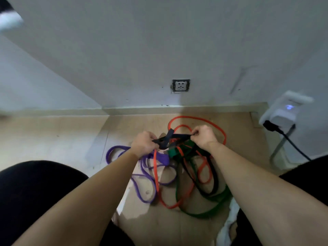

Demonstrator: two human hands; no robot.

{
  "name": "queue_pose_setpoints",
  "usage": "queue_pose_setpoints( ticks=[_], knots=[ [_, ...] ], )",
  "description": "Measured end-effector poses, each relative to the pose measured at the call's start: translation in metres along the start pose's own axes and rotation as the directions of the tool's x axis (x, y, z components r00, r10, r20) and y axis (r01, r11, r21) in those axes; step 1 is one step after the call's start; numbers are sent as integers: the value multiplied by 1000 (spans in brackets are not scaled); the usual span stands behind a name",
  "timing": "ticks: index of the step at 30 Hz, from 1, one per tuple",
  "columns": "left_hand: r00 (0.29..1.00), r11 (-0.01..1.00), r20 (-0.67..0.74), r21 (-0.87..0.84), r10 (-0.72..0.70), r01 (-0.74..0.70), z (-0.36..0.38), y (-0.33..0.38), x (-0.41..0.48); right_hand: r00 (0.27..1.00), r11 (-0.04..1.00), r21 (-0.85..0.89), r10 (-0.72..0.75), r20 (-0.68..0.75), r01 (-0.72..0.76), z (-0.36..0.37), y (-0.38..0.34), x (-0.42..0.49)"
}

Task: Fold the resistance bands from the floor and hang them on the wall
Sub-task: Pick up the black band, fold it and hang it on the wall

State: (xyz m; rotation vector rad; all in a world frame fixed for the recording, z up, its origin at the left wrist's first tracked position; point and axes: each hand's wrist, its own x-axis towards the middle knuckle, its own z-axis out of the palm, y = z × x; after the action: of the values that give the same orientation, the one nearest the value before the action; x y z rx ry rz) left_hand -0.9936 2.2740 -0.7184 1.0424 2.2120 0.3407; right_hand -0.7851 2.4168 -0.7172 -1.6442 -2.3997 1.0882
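A black band is stretched between both hands just above centre frame, its long axis running left to right. The left hand is closed on its left end, the right hand pinching the right end. Below it, on the floor, orange, purple and green bands lie tangled together. A wall socket sits above; a white device with a black cable stands at right.
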Motion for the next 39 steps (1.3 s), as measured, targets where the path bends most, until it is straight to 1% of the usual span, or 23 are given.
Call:
queue_pose_setpoints(
  ticks=[2, 5, 9, 12, 15, 19, 20, 21, 24, 25, 26, 27, 29, 30, 33, 37, 39],
  knots=[
    [994, 998, -97, -20, 52, -55, -34, 17, -12, 998, 999, -27, -38, -54, 37, -27, -16, -9],
    [969, 981, -219, -128, 116, -146, -89, 42, -32, 992, 997, -45, -71, -109, 66, -64, -33, -23],
    [905, 949, -378, -163, 193, -270, -154, 75, -64, 975, 988, -91, -140, -171, 126, -109, -56, -41],
    [838, 918, -489, -164, 242, -361, -194, 100, -91, 951, 973, -123, -217, -222, 193, -142, -77, -55],
    [776, 884, -563, -157, 286, -440, -228, 120, -119, 909, 949, -157, -309, -279, 275, -179, -99, -71],
    [714, 813, -617, -197, 332, -548, -265, 147, -144, 818, 900, -170, -435, -377, 401, -229, -127, -86],
    [704, 793, -619, -208, 347, -573, -273, 156, -149, 808, 887, -202, -462, -365, 416, -240, -133, -87],
    [697, 772, -618, -218, 364, -596, -279, 164, -152, 816, 876, -242, -479, -324, 418, -249, -138, -86],
    [680, 730, -596, -216, 427, -648, -290, 188, -151, 882, 856, -331, -456, -119, 397, -267, -154, -82],
    [673, 721, -586, -207, 451, -662, -290, 196, -148, 888, 858, -309, -453, -82, 409, -269, -160, -81],
    [666, 709, -577, -200, 473, -676, -289, 203, -144, 884, 870, -228, -463, -69, 438, -269, -166, -79],
    [660, 696, -570, -200, 490, -689, -287, 209, -140, 875, 877, -97, -478, -68, 472, -267, -171, -77],
    [646, 659, -558, -218, 520, -719, -281, 219, -129, 858, 842, 175, -512, -41, 511, -262, -185, -76],
    [645, 642, -540, -230, 541, -731, -277, 221, -123, 853, 822, 265, -522, -8, 505, -259, -191, -73],
    [647, 617, -457, -239, 610, -750, -259, 220, -105, 836, 788, 391, -544, 80, 476, -243, -201, -61],
    [670, 558, -470, -374, 575, -741, -239, 207, -77, 856, 735, 542, -515, 54, 408, -205, -188, -34],
    [682, 560, -425, -389, 595, -731, -235, 199, -68, 866, 749, 570, -484, 126, 336, -190, -178, -26]
  ],
)
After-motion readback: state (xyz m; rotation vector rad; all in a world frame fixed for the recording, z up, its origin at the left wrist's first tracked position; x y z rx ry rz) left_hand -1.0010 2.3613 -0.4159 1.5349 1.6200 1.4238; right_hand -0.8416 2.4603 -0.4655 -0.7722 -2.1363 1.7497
